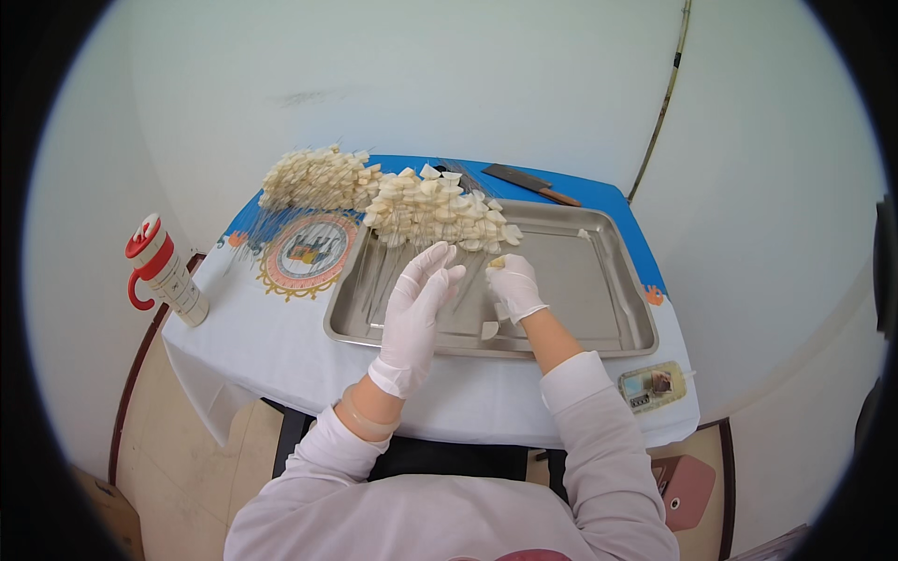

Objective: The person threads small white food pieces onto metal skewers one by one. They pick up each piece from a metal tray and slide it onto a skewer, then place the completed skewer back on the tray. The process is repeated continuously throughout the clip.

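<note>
My left hand (414, 315), in a white glove, is over the left part of a metal tray (596, 280). Its fingers curve towards the thumb, and whether a thin skewer is between them I cannot tell. My right hand (515, 284), also gloved, is closed over the tray's middle with a small pale yellowish piece (497, 262) at its fingertips. Just beyond both hands lies a heap of pale cut slices on thin skewers (435, 210), at the tray's far left. Loose pale slices (490, 330) rest on the tray below my right hand.
A second heap of skewered slices (316, 182) lies at the back left. Behind the tray are a cleaver (533, 184) and a bundle of thin skewers (466, 179). A red-lidded tumbler (168, 270) stands left; a phone in a patterned case (652, 387) lies at front right.
</note>
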